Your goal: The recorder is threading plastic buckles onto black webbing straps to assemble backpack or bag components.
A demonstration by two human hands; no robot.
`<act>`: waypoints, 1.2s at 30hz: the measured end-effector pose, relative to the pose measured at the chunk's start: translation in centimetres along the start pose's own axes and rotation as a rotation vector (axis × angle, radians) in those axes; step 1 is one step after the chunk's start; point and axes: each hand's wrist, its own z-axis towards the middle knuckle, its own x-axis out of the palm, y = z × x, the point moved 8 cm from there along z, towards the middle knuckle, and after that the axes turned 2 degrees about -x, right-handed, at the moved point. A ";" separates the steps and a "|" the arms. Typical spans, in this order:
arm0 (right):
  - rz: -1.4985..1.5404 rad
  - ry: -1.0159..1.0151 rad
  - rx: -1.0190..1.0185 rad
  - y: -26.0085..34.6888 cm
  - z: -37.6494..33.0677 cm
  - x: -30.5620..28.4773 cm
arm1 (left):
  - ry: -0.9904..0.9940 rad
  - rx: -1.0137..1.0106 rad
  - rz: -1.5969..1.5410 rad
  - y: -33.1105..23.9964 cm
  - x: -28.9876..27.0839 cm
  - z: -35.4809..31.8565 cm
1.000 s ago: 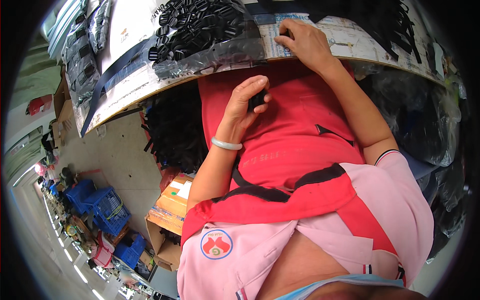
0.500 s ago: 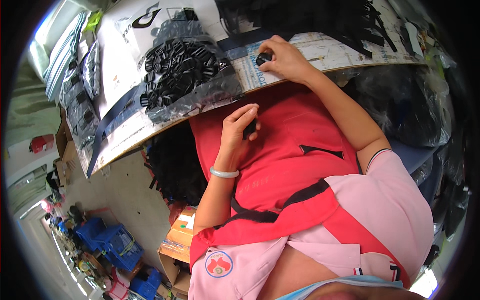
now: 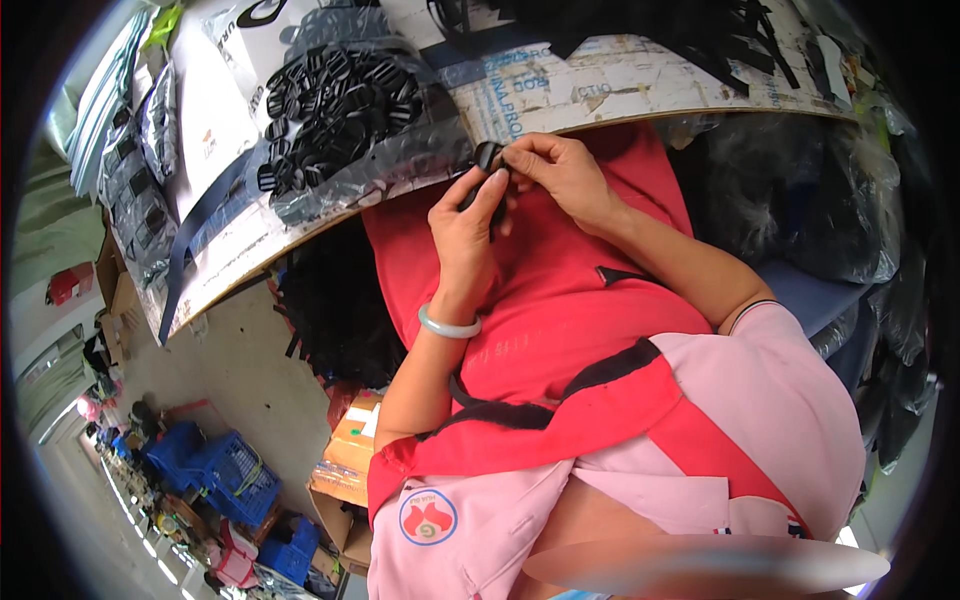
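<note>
Both my hands meet in front of the red apron (image 3: 540, 270), just off the table's near edge. My left hand (image 3: 466, 228) has its fingers closed around a small black piece (image 3: 488, 155), whose exact kind is partly hidden by the fingers. From the other side, my right hand (image 3: 570, 178) pinches at the same black piece with thumb and forefinger. On the table, left of the hands, lies an opened clear plastic bag (image 3: 425, 155) with a heap of black plastic buckles (image 3: 345, 115).
Black straps (image 3: 660, 40) are spread over the table's far right. A dark webbing strap (image 3: 190, 240) hangs over its left edge, near bagged dark parts (image 3: 135, 220). Blue crates (image 3: 235, 480) and a cardboard box (image 3: 345, 465) stand at lower left; dark plastic bags (image 3: 830, 210) sit at right.
My right hand has come from the tabletop toward me and joined my left hand. The left hand has risen slightly toward the table edge, and the black piece is now between both hands.
</note>
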 end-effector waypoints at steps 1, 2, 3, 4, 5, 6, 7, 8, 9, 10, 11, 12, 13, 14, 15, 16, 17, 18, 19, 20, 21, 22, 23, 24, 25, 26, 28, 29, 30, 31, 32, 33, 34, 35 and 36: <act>0.004 0.007 0.006 -0.1 -0.1 0.1 | -0.010 -0.001 0.000 0.0 0.0 0.1; -0.015 0.021 0.022 -0.1 -0.3 0.4 | -0.012 -0.012 -0.042 0.0 0.1 0.1; -0.036 0.033 0.037 -0.1 -0.4 0.4 | -0.010 -0.023 -0.084 0.2 0.2 0.2; -0.079 0.051 0.019 0.2 -0.3 0.6 | 0.012 -0.021 -0.082 0.3 0.1 0.2; -0.081 0.056 0.015 0.4 -0.3 0.7 | 0.011 -0.014 -0.084 0.1 0.0 0.2; -0.109 0.096 -0.014 0.7 -0.1 0.9 | 0.006 -0.019 -0.077 0.1 -0.1 0.3; -0.139 0.137 -0.046 1.1 0.0 1.1 | 0.002 -0.022 -0.072 0.0 -0.1 0.4; -0.115 0.145 -0.034 1.3 -0.2 1.1 | -0.002 -0.022 -0.043 0.0 -0.4 0.1; -0.095 0.146 -0.026 1.5 -0.2 0.8 | 0.003 -0.022 -0.014 0.1 -0.5 0.2; -0.107 0.125 -0.017 1.7 -0.1 0.4 | -0.017 -0.028 0.066 0.2 -0.8 0.0; -0.119 0.122 -0.034 2.5 0.3 -0.1 | -0.018 -0.040 0.138 0.1 -1.1 0.0; -0.373 0.193 -0.146 4.0 0.4 0.1 | -0.047 -0.016 0.202 -0.1 -1.5 -0.4; -0.628 0.259 -0.256 5.4 0.3 0.3 | -0.077 0.007 0.265 -0.1 -1.8 -0.6; -0.738 0.369 -0.256 5.9 0.5 0.4 | -0.017 0.113 0.367 -1.0 -1.5 -0.6; -0.744 0.364 -0.261 6.6 0.7 0.2 | 0.033 0.246 0.432 -1.6 -0.9 -0.8; -0.798 0.484 -0.204 6.2 0.6 0.6 | 0.101 0.331 0.567 -1.9 -0.2 -1.1; -0.850 0.604 -0.142 5.6 0.2 1.0 | 0.170 0.416 0.701 -2.2 0.6 -1.4; -0.818 0.688 -0.142 5.4 -0.2 1.7 | 0.229 0.441 0.743 -1.7 1.2 -1.4; -0.808 0.721 -0.047 5.3 -0.5 2.0 | 0.237 0.445 0.736 -1.5 1.3 -1.4; -0.783 0.705 -0.019 5.3 -0.4 1.9 | 0.233 0.272 0.668 -0.3 0.8 -1.2; -0.756 0.692 0.008 5.3 -0.2 1.6 | 0.225 0.099 0.600 0.9 0.3 -1.1; -0.804 0.603 -0.088 6.3 0.5 0.9 | 0.192 -0.048 0.412 1.9 -0.4 -1.1; -0.849 0.514 -0.184 7.4 1.4 -0.2 | 0.197 -0.047 0.410 1.6 -0.4 -1.3; -1.027 0.283 -0.414 8.4 2.4 -3.0 | 0.169 -0.125 0.365 1.6 -0.6 -1.4; -1.175 0.088 -0.532 9.5 3.2 -5.0 | 0.140 -0.201 0.317 1.8 -0.9 -1.6; -1.361 -0.097 -0.643 10.9 3.3 -6.6 | 0.131 -0.186 0.304 1.8 -1.2 -1.5; -1.593 -0.246 -0.601 11.6 4.9 -9.5 | 0.139 -0.201 0.288 2.7 -1.7 -1.1; -1.697 -0.305 -0.618 11.9 5.8 -10.6 | 0.137 -0.217 0.273 2.9 -1.7 -1.0; -1.697 -0.310 -0.614 12.4 6.8 -11.2 | 0.142 -0.220 0.276 3.0 -1.7 -1.0; -1.824 -0.344 -0.738 13.4 7.4 -10.6 | 0.146 -0.227 0.277 3.0 -1.6 -1.0; -1.948 -0.376 -0.864 14.0 7.8 -10.0 | 0.149 -0.235 0.277 3.0 -1.6 -1.1; -1.949 -0.382 -0.866 14.3 8.8 -10.2 | 0.152 -0.232 0.279 3.0 -1.5 -1.1; -2.007 -0.395 -0.853 14.2 9.9 -10.4 | 0.149 -0.232 0.259 3.3 -1.4 -0.9; -2.065 -0.407 -0.839 14.1 11.0 -10.7 | 0.146 -0.231 0.238 3.5 -1.3 -0.8; -2.063 -0.407 -0.844 13.9 12.1 -11.0 | 0.153 -0.244 0.244 3.7 -1.3 -0.7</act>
